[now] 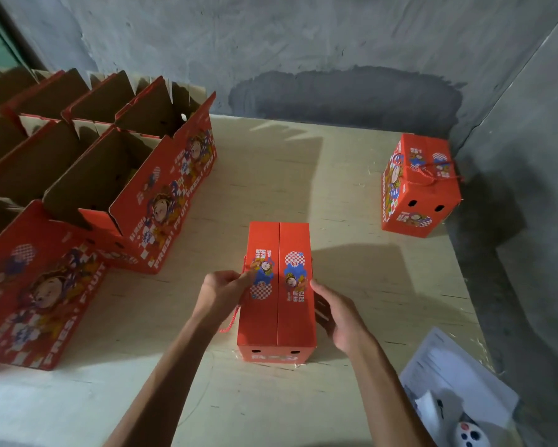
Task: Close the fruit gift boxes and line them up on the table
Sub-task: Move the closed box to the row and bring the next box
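I see the closed red gift box (276,291) mid-counter (352,188). My left hand (221,293) pinches its red cord handle (235,312); my right hand (337,312), fingers relaxed, presses its right side.

Both hands forward, left (227,290) fingers pinched, right (337,312) straight, arms outstretched.

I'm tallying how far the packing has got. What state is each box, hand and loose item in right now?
Box in front of the person: top flaps closed, upright on the table.
Far box by the wall: closed, rope handle on top.
Boxes at left: flaps open.
Left hand: pinches the red rope handle at the box's left side.
Right hand: fingers straight against the box's right side.
Papers: lying flat at the table's corner.
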`<action>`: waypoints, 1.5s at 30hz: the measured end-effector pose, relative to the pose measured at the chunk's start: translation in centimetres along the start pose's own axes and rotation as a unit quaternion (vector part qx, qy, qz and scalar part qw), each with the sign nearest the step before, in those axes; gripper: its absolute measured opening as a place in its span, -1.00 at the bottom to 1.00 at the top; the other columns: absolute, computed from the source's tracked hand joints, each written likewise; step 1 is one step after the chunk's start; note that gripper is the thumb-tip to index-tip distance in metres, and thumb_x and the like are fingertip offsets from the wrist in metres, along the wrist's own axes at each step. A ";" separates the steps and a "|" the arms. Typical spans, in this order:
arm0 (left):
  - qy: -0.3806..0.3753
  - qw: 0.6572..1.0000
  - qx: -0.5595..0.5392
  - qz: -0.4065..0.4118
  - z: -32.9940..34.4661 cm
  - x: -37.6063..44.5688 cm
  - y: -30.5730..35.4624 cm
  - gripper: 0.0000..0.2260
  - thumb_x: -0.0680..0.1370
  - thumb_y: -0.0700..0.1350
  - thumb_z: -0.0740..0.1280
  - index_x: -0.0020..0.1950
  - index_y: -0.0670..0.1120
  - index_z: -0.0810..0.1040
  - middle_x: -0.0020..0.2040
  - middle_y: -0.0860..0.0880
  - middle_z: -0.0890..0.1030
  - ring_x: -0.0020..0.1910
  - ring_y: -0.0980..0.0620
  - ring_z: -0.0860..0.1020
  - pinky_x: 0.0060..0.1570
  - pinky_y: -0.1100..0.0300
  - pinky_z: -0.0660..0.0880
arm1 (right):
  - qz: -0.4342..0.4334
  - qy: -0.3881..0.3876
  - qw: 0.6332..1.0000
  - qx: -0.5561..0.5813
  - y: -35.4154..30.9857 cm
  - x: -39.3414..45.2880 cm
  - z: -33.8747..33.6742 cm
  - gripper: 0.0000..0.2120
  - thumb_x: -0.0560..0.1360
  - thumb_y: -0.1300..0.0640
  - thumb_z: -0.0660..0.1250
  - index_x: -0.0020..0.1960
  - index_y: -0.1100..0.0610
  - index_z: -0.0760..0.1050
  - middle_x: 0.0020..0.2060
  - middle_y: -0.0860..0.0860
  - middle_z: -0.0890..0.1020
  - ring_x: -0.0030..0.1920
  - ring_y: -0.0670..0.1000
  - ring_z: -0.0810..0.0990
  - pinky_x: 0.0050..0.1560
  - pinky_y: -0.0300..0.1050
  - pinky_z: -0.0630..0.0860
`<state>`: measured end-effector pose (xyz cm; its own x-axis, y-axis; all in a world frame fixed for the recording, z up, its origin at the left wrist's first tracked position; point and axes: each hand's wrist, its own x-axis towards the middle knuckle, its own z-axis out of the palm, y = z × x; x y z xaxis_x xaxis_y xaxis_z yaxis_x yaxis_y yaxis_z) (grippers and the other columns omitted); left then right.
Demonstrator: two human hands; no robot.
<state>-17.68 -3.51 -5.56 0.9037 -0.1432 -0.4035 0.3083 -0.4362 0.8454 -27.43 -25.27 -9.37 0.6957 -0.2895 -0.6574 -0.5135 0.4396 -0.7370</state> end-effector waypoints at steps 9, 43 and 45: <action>0.002 0.976 0.075 0.205 1.5 -4.1 8.6 -0.65 0.67 -0.04 0.26 -0.18 -0.18 0.68 -0.28 -0.13 0.68 -0.23 -0.14 0.65 -0.17 -0.06 0.61 | -0.235 -0.069 0.965 -0.089 -5.0 -4.2 6.4 -0.44 0.62 -0.32 0.16 -0.04 0.09 0.74 -0.08 0.23 0.73 -0.04 0.21 0.69 0.10 0.11 0.59; -0.140 0.958 -0.044 0.246 3.4 1.9 5.8 -0.06 0.32 0.08 0.68 0.56 0.24 0.20 0.46 0.14 0.44 0.42 0.15 0.46 0.22 0.02 0.61 | -0.360 0.098 0.898 -0.233 -24.4 -1.5 9.2 -0.65 0.65 0.06 0.30 -0.21 0.26 0.60 -0.46 0.11 0.66 -0.41 0.10 0.68 -0.08 0.14 0.69; -0.147 0.960 -0.055 0.233 4.6 3.5 6.5 -0.07 0.32 0.00 0.69 0.56 0.19 0.24 0.43 0.08 0.48 0.38 0.07 0.52 0.15 0.01 0.64 | -0.352 0.106 0.899 -0.237 -25.3 -0.2 8.2 -0.66 0.64 0.08 0.30 -0.21 0.26 0.60 -0.45 0.11 0.67 -0.41 0.09 0.69 -0.08 0.12 0.69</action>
<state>-13.87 -10.98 -3.07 0.8334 -0.5511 -0.0408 -0.0646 -0.1705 0.9832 -10.48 -29.41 10.74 0.8464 -0.5323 0.0197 -0.1751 -0.3130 -0.9335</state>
